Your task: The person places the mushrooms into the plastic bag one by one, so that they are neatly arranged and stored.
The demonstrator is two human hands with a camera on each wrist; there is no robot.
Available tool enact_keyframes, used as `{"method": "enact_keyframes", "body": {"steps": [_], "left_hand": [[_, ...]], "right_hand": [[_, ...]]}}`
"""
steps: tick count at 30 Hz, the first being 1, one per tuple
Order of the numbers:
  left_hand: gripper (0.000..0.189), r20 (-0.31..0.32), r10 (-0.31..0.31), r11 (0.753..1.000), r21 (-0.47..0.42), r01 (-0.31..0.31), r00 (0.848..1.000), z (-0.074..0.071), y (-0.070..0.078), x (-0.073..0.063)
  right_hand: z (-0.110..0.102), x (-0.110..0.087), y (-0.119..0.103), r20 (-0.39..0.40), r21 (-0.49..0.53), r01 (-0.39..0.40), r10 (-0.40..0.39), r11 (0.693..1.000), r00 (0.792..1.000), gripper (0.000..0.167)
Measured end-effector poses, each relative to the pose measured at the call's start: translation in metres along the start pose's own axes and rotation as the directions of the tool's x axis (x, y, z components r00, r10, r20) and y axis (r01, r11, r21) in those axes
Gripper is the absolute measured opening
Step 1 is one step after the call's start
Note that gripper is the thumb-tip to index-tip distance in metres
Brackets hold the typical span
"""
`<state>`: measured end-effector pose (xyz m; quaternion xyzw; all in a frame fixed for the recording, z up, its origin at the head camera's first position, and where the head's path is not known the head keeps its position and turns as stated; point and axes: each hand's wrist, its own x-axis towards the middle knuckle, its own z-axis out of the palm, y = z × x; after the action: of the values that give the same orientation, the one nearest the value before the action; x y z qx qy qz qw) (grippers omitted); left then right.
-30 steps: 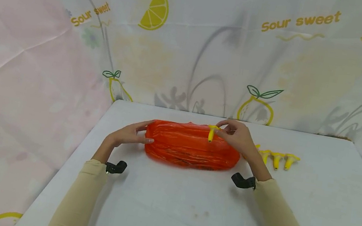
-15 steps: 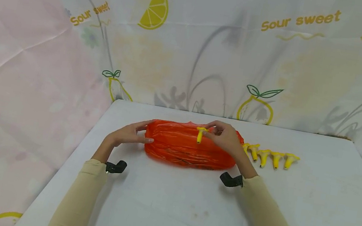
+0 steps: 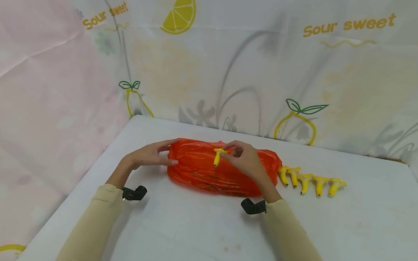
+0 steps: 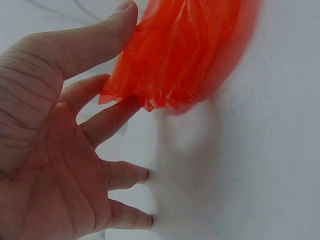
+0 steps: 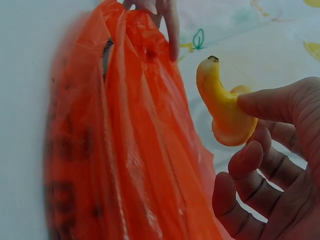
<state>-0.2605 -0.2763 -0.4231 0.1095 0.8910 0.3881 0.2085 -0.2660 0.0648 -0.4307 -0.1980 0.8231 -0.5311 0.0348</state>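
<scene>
A red plastic bag [image 3: 202, 172] lies on its side across the table, creased along its length. At its left end my left hand [image 3: 150, 154] holds the bag's edge between thumb and fingers; in the left wrist view the lower two fingers stand apart from the plastic. My right hand [image 3: 247, 159] pinches a yellow mushroom [image 3: 217, 157], chanterelle-shaped with a dark stem tip, over the bag. The right wrist view shows this mushroom [image 5: 225, 107] between thumb and fingers, beside the bag [image 5: 135, 140]. Dark printing shows on the bag there.
Several more yellow mushrooms [image 3: 320, 186] lie in a row right of the bag, the nearest at its right end. The white table [image 3: 193, 236] meets a lemon-printed cloth [image 3: 219, 60] at the back and left.
My right hand has moved left over the bag with the mushroom, uncovering more of the row at right. My left hand stays at the bag's left end.
</scene>
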Motion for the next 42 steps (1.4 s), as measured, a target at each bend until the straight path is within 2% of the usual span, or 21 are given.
{"method": "enact_keyframes", "body": {"steps": [5,16,26,33,42], "left_hand": [[0.087,0.002,0.007,1.000,-0.006,-0.007,1.000,0.000,0.000,0.000],[0.089,0.004,-0.012,1.000,-0.014,0.012,1.000,-0.001,0.003,-0.001],[0.088,0.000,-0.021,1.000,-0.001,0.021,1.000,-0.001,0.005,-0.001],[0.089,0.003,-0.038,0.999,-0.003,0.038,0.999,0.001,0.002,0.001],[0.089,-0.002,-0.027,1.000,-0.009,0.027,1.000,0.001,0.004,-0.001]], "right_hand": [[0.010,0.004,0.000,-0.008,-0.019,-0.003,0.003,1.000,1.000,0.024],[0.033,0.017,0.000,-0.003,0.011,0.026,-0.026,1.000,1.000,0.020],[0.054,0.030,-0.011,0.021,-0.075,-0.002,0.003,0.997,1.000,0.020],[0.067,0.034,-0.013,0.028,-0.066,0.031,-0.029,0.997,0.999,0.019],[0.078,0.041,-0.014,0.023,-0.118,-0.003,0.005,0.993,1.000,0.022]]}}
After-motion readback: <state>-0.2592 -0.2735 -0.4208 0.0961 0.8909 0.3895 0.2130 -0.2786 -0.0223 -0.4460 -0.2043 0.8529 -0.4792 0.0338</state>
